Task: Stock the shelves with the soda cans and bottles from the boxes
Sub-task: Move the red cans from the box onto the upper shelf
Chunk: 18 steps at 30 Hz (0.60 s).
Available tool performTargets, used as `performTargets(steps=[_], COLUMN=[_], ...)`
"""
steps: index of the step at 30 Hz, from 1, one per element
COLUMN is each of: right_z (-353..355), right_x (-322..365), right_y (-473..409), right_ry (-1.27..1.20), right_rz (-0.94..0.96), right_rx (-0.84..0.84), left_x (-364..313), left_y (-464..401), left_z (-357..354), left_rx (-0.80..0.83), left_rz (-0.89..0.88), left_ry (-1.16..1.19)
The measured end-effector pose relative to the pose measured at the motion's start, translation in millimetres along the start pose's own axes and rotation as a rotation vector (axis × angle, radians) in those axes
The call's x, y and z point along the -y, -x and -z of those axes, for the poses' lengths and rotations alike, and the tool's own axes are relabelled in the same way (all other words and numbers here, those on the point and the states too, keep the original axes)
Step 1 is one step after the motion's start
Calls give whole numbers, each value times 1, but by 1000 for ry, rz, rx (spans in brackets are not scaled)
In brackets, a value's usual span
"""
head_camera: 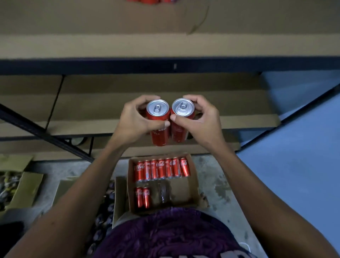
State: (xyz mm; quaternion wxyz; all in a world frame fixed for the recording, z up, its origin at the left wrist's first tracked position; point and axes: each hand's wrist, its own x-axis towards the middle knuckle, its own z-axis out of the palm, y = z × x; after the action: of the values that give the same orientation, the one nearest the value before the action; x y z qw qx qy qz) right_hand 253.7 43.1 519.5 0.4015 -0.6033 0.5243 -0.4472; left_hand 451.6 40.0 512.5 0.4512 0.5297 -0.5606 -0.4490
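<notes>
My left hand (135, 118) grips a slim red soda can (159, 127) upright, and my right hand (197, 119) grips a second red can (181, 127) right beside it; the two cans touch. Both are held in the air in front of the shelf unit, above an open cardboard box (191, 187) on the floor. Inside the box lie several red cans (162, 168) in a row along the far side and two more cans (143, 197) at the near left. The top shelf (165, 46) is lined with cardboard, and red cans (147, 1) show at its far edge.
A middle shelf (92, 103) lined with cardboard lies behind the cans, with a dark metal frame (165, 65) and a diagonal brace (46, 134). More boxes (25, 189) with dark cans stand on the floor at left. A blue wall (303, 147) is at right.
</notes>
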Motion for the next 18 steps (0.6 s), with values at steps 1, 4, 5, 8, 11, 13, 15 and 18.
performTargets(steps=[1, 4, 5, 8, 11, 13, 15, 18], right_z=[3, 8, 10, 15, 20, 23, 26, 30], right_x=[12, 49, 60, 90, 116, 132, 144, 155], right_y=[-5, -22, -27, -44, -62, -75, -90, -112], right_ry=[-16, -68, -83, -135, -185, -210, -235, -245], right_rz=[28, 85, 96, 129, 176, 210, 245, 282], right_rx=[-21, -73, -84, -102, -103, -102, -99, -107], left_x=[-15, -56, -66, -95, -122, -139, -154, -166], left_y=[-4, -15, -19, -31, -47, -58, -71, -90], left_z=[3, 13, 17, 27, 35, 39, 43, 47], left_rx=[-11, -30, -38, -58, -63, -68, -72, -74], left_rz=[-38, -132, -152, -190, -245, -290, -332, -363], left_ry=[4, 33, 43, 71, 81, 76, 74, 70])
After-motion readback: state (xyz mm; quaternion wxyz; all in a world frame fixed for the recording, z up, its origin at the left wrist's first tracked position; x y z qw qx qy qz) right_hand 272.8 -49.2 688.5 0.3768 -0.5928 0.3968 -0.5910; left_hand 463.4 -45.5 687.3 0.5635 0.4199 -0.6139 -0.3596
